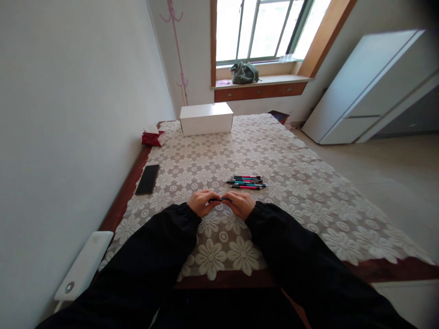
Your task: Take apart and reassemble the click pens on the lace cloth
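Both of my hands meet over the near middle of the table, fingers pinched. Between them is a thin dark pen (pixel 216 199), mostly covered by the fingers. My left hand (pixel 203 202) is closed on its left end. My right hand (pixel 241 204) is closed on the other end, where a bit of teal shows. Just beyond my right hand lies a small group of pens (pixel 246 182) in black, red and teal, side by side and roughly level. Their exact type is too small to make out.
A flower-patterned lace cloth (pixel 202 157) covers the table. At left lie a black phone (pixel 147 179) and a red tissue pack (pixel 153 138). A white box (pixel 206 119) stands at the far end. A white power strip-like device (pixel 84 265) sits by the left wall.
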The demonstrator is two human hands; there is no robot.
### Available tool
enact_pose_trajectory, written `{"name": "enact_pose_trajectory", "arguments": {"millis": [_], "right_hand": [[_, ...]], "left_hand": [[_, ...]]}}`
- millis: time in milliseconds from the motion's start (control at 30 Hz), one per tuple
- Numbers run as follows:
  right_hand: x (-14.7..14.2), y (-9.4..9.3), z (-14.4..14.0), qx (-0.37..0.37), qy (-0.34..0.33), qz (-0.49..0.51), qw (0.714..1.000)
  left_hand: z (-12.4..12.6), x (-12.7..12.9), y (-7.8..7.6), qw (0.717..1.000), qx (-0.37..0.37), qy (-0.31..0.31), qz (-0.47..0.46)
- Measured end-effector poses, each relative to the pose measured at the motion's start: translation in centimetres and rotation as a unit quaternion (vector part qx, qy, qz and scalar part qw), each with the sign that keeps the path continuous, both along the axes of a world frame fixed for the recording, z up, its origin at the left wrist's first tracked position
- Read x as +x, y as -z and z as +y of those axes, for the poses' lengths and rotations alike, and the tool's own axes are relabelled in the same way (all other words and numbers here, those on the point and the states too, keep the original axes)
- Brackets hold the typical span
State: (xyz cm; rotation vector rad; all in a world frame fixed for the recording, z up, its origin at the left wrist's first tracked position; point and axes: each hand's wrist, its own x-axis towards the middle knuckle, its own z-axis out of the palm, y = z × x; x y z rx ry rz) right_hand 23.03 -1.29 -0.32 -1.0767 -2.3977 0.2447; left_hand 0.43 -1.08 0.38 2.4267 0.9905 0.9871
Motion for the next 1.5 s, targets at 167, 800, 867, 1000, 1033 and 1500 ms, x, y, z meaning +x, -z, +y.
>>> {"name": "enact_pose_trajectory", "arguments": {"millis": [167,800,867,1000,1033,1500], "right_hand": [[-0.29,0.18,-0.19,-0.018,0.012,0.011,1.0],[-0.33,0.46,0.0,-0.036,-0.002,0.01,0.999],[-0.29,0.46,0.02,-0.032,-0.009,0.011,0.999],[-0.23,0.15,-0.12,-0.02,-0.001,-0.011,1.0],[-0.25,0.09,-0.16,-0.022,0.007,-0.015,1.0],[-0.08,0.37,0.02,-0.024,0.007,0.004,1.0]], "left_hand": [[0.05,-0.05,-0.02,1.0,0.002,-0.007,-0.003],[0.19,-0.07,-0.23,1.0,0.007,-0.012,0.02],[0.08,-0.04,-0.3,1.0,0.011,-0.011,0.017],[-0.03,-0.01,-0.27,1.0,0.015,-0.015,0.012],[-0.02,-0.01,-0.24,1.0,0.016,-0.016,0.01],[-0.01,-0.06,-0.43,1.0,0.016,-0.02,0.007]]}}
